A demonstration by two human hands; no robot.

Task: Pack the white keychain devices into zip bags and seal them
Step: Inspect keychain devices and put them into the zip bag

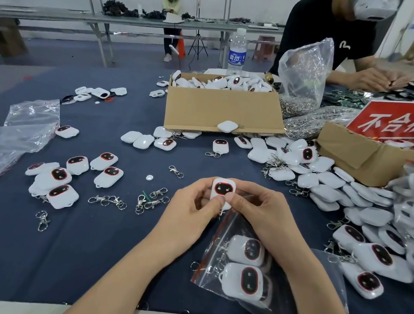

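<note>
Insertion step. Your left hand [191, 206] and right hand [259, 213] both pinch one keychain device [223, 191] just above the zip bag [205, 268], which already holds two. Next: slide it into the mouth, then press the seal.

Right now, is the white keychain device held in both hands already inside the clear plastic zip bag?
No, the left hand and right hand pinch the white keychain device above the clear plastic zip bag, outside its mouth.

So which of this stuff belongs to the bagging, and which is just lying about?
Job: keychain device pinched by left hand and right hand; zip bag holding devices; device pile at right.
Lying about: water bottle; loose clasps; red sign; clear plastic.
</note>
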